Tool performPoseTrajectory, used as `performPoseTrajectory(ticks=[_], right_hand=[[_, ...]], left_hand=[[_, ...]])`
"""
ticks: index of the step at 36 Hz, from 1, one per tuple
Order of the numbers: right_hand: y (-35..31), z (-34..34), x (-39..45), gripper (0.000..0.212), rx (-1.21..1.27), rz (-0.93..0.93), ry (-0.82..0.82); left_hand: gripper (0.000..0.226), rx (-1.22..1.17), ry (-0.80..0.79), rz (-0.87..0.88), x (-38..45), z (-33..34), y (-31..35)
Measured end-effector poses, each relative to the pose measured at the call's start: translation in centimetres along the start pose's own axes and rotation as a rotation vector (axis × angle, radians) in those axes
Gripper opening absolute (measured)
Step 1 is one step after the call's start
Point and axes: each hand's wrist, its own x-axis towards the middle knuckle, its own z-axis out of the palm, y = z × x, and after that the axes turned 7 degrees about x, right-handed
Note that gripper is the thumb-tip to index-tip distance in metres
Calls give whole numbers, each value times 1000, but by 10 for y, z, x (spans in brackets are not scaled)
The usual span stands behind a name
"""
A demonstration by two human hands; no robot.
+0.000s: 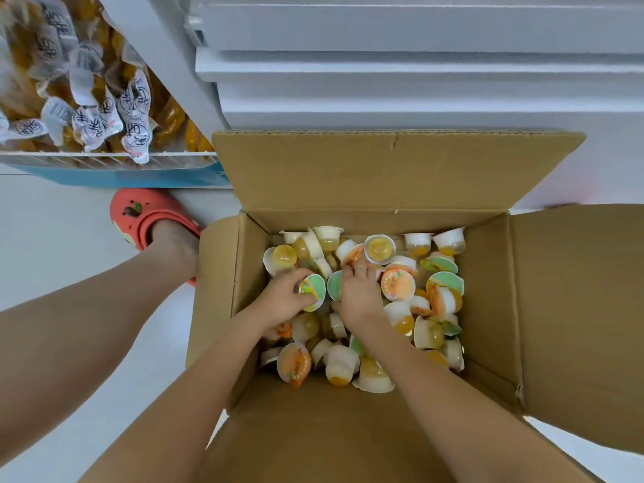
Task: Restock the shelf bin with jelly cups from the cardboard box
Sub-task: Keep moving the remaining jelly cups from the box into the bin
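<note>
An open cardboard box [488, 301] stands on the floor below me, its flaps folded out. Several jelly cups [442, 308] with orange or green lids lie jumbled inside. Both my arms reach down into it. My left hand [282, 298] grips a green-lidded jelly cup [312, 291] near the box's left side. My right hand [359, 291] lies fingers-down among the cups at the middle, curled round a cup with a green lid [335, 285] beside its thumb and touching another cup beyond its fingertips.
A shelf bin [115, 169] at upper left holds several packets of yellow snacks [87, 99]. White shelf steps [400, 74] rise behind the box. My foot in a red clog [146, 217] stands on the pale floor left of the box.
</note>
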Motion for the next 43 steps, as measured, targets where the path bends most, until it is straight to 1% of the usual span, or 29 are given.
performPoseTrajectory(ticks=[1,3,4,8,10,12,13,15,17,19,22,24,25,27,29,30,31,32,35,37,38,42,43], right_hand=[[-1,0,2,70,0,8,-7],[0,-2,2,72,28,17,-18],[1,-4,1,72,61,15,-12],[9,-25,-16,64,349,-33,55],[11,-46,-27,61,478,-72,53],[10,-74,-40,60,519,-113,27],[9,-88,-46,60,508,-146,9],[6,-117,-59,62,462,-208,-7],[0,-147,-74,62,418,-261,27],[-10,-178,-91,57,334,-310,86],[-27,-220,-120,58,46,-382,156],[-35,-241,-139,56,-93,-447,196],[-37,-250,-147,55,-112,-475,207],[-40,-265,-162,60,-106,-502,193],[-39,-279,-171,75,-80,-523,161],[-37,-284,-172,83,-62,-532,159],[-35,-289,-173,87,-42,-540,171],[-32,-293,-172,85,-16,-546,192],[-26,-304,-167,65,16,-562,227],[-24,-308,-163,58,-7,-607,214],[-24,-308,-162,59,4,-624,201],[-19,-314,-154,72,95,-659,194],[-18,-317,-152,73,129,-672,201]], left_hand=[[36,-80,-1,-29,-4,-3,3],[38,-204,-62,-76,-11,-8,10],[43,-216,-101,-93,-13,-10,12],[72,-120,-173,-80,-22,-19,28],[72,-107,-167,-54,-27,-25,41],[71,-64,-137,-9,-35,-35,55],[68,-44,-120,42,-39,-40,63],[55,43,-69,157,-50,-53,79],[47,148,-15,237,-68,-70,100],[46,262,44,322,-88,-85,124],[40,452,120,455,-117,-100,157],[37,477,133,480,-135,-106,173],[37,458,130,480,-143,-109,179],[36,347,113,474,-158,-113,187],[38,201,92,470,-166,-114,192],[43,162,94,472,-169,-114,194],[49,134,96,468,-170,-114,196],[51,93,88,457,-171,-113,199],[39,-68,54,434,-167,-110,209],[45,-177,34,433,-164,-108,215],[45,-226,30,437,-162,-107,216],[34,-351,48,497,-157,-103,222],[35,-423,29,497,-156,-102,222]])
